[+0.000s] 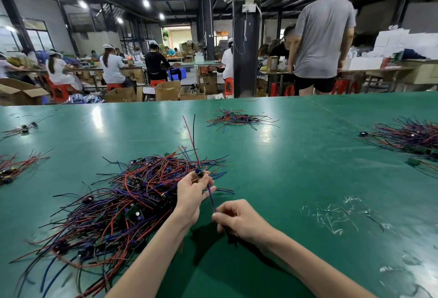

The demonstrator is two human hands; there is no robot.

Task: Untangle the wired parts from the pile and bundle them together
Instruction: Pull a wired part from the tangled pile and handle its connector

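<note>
A big tangled pile of wired parts [113, 205], with red, blue and black leads and small circuit boards, lies on the green table [296, 179] at the front left. My left hand [192, 193] holds one wired part [200, 173] by its small dark body just right of the pile. Its red and black leads stick up and away. My right hand [239, 219] pinches the lower end of that part's blue and red leads, below and to the right of my left hand.
Smaller heaps of wired parts lie at the far middle [239, 118], the right edge [412, 136] and the left edge [14, 167]. Scuffed white marks [331, 217] show on the table at the right. Beyond the table stand a person, seated workers and cardboard boxes.
</note>
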